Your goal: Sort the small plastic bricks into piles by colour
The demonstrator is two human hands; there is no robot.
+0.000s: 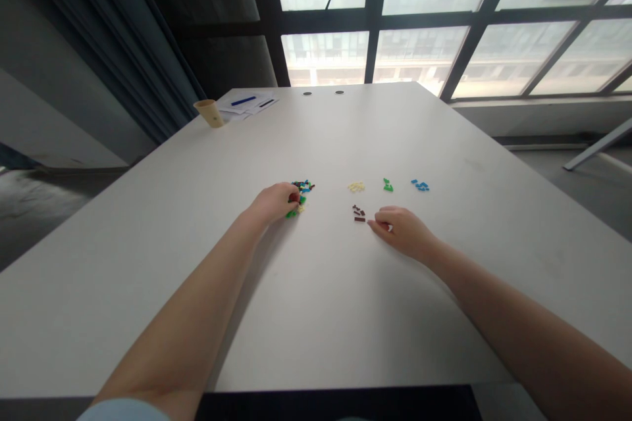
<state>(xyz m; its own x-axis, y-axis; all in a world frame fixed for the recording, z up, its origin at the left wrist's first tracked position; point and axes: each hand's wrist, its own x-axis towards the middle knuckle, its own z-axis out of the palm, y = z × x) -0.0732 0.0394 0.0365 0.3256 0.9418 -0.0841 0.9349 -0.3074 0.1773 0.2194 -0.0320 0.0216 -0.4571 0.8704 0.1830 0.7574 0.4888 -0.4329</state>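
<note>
Pale sleeve [123,411] is showing at the counter's [306,316] near left edge. Right hand [402,230] is resting half-curled, a fingertip pointing just beside the longest brown toy brick [360,219]; whether it is gripping anything cannot be told. Left hand [271,202] is curling over the mixed brick pile [306,187], partly closed, its hold hidden. Judged advisable: pinching pieces singly, keeping knuckles off neighbours. Beyond, cream bricks [356,187], green bricks [388,188] and blue bricks [421,186] are lying in separate clusters.
</note>
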